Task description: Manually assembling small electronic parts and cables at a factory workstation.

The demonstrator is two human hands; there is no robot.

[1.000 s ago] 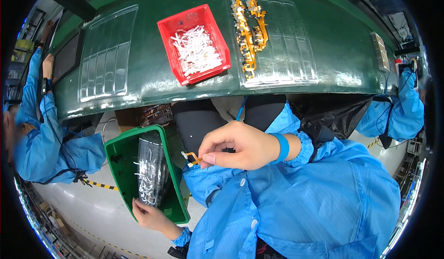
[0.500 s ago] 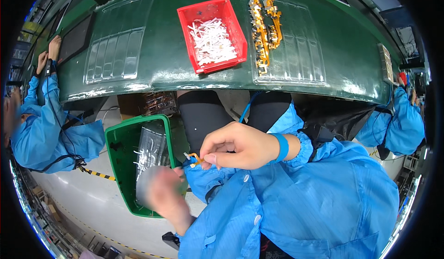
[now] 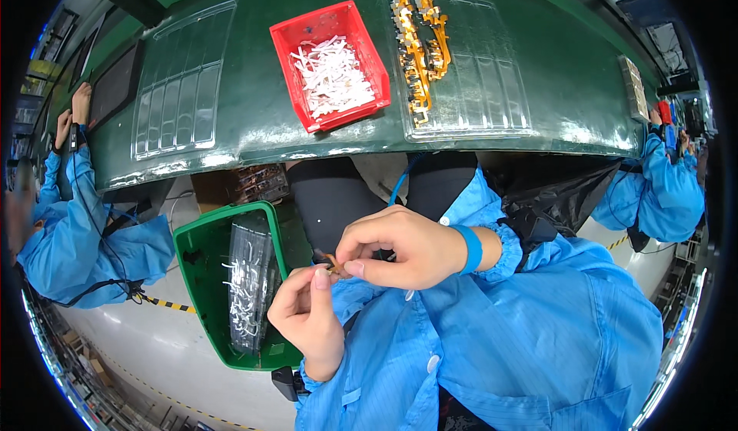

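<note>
Above my lap, my right hand [image 3: 403,248] pinches a small orange flexible circuit strip [image 3: 331,261] between thumb and fingers. My left hand [image 3: 309,313] has come up against it, thumb and fingertips closed at the strip's left end. Fingers cover much of the strip, and I cannot make out whether anything else is between the left fingertips. Below the bench edge on my left stands a green bin [image 3: 201,308] with clear plastic trays [image 3: 250,277] and white scraps inside.
On the green bench [image 3: 254,85] sits a red bin [image 3: 374,69] full of white strips. Right of it, a clear tray [image 3: 484,85] bears rows of orange circuit strips [image 3: 415,58]. Another clear tray [image 3: 181,93] lies left. Co-workers in blue [image 3: 100,239] sit at both sides.
My left hand, blurred beside the green bin before, has moved up and right to meet the right hand at the circuit strip. The right hand keeps its pinch. The whole view has shifted slightly.
</note>
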